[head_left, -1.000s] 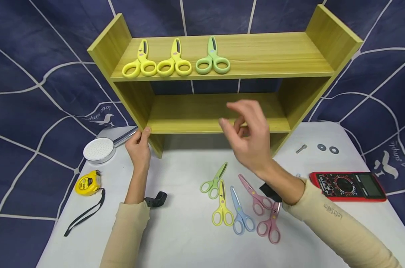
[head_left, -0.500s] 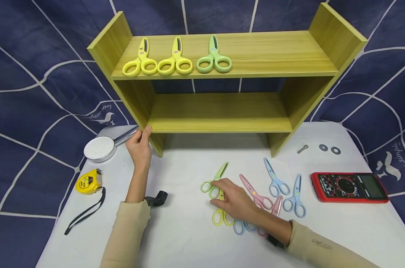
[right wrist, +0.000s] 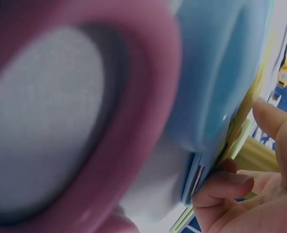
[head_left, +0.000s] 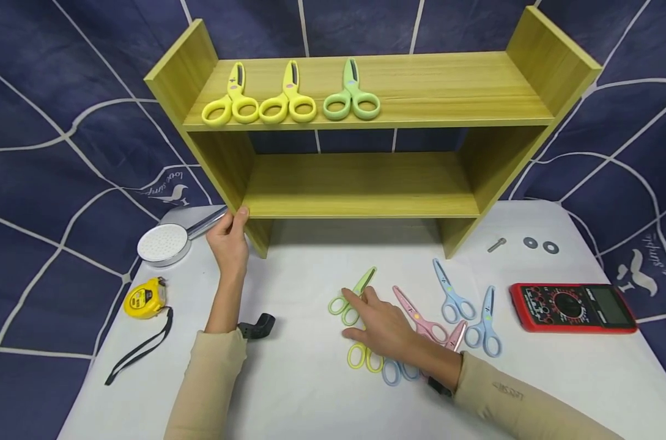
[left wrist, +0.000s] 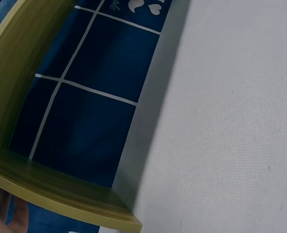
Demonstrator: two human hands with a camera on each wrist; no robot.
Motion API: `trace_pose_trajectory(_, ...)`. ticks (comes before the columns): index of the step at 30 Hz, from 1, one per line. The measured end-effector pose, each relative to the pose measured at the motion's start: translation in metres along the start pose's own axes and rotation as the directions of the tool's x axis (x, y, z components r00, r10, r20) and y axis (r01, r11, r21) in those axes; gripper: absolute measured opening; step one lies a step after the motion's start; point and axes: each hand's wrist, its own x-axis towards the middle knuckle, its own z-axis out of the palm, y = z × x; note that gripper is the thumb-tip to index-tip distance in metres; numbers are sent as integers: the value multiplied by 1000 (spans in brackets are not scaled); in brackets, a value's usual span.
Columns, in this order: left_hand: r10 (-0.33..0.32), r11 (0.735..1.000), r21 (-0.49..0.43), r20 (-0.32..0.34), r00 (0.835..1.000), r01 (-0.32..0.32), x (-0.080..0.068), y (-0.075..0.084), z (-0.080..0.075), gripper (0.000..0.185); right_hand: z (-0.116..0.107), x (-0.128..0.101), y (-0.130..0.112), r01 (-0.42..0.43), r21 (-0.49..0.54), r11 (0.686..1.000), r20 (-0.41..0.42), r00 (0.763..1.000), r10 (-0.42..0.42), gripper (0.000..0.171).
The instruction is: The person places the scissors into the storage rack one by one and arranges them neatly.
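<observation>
White cloth covers the table (head_left: pixel 310 391), which is backed by a dark blue sheet with white lines. On it stands a wooden shelf unit (head_left: pixel 366 183); two yellow scissors (head_left: pixel 230 101) and one green pair (head_left: pixel 351 98) are laid side by side on its top board. The left hand (head_left: pixel 228 241) is seen gripping the unit's left front edge, thumb on the front of the panel; in the left wrist view only that panel's lower corner and the cloth are shown. The right hand (head_left: pixel 384 327) is laid over a cluster of scissors on the cloth, its fingers curled about the green scissors (head_left: pixel 351 296), whose handles lie at the fingertips; whether they are fully gripped cannot be told. A yellow pair (head_left: pixel 360 357), a blue pair (head_left: pixel 393 370) and pink scissors (head_left: pixel 421 321) are partly covered by the hand, and two more blue scissors (head_left: pixel 467 311) lie just to the right. The right wrist view is filled by blurred pink and blue handles. A shower head (head_left: pixel 162 243), tape measure (head_left: pixel 144 299), black clip (head_left: pixel 258 326), multimeter (head_left: pixel 572 305), bolt (head_left: pixel 496 244) and two washers (head_left: pixel 540 244) are also present.
</observation>
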Motion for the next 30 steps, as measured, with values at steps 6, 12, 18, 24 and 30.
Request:
trace_pose_trajectory(6, -8, 1000, 7, 0, 1000, 8, 0, 1, 1, 24, -3, 3, 2, -4, -23, 1000, 27, 1000, 4, 58)
trace_pose_trajectory(12, -18, 1000, 11, -6, 1000, 18, 1, 2, 2, 23, -12, 5, 2, -4, -42, 999, 118, 993, 9, 54)
trace_pose_trajectory(18, -22, 1000, 18, -6, 1000, 22, 0, 3, 2, 22, -17, 5, 4, 14, -30, 999, 165, 986, -8, 51)
trace_pose_trajectory(24, -21, 999, 25, -16, 1000, 22, 1, 1, 2, 16, -21, 4, 5, 29, 35, 999, 163, 986, -35, 52)
trace_pose_trajectory(30, -23, 1000, 16, -20, 1000, 23, 1, 1, 2, 16, -53, 1, -2, 126, 94, 988, 2, 992, -127, 51)
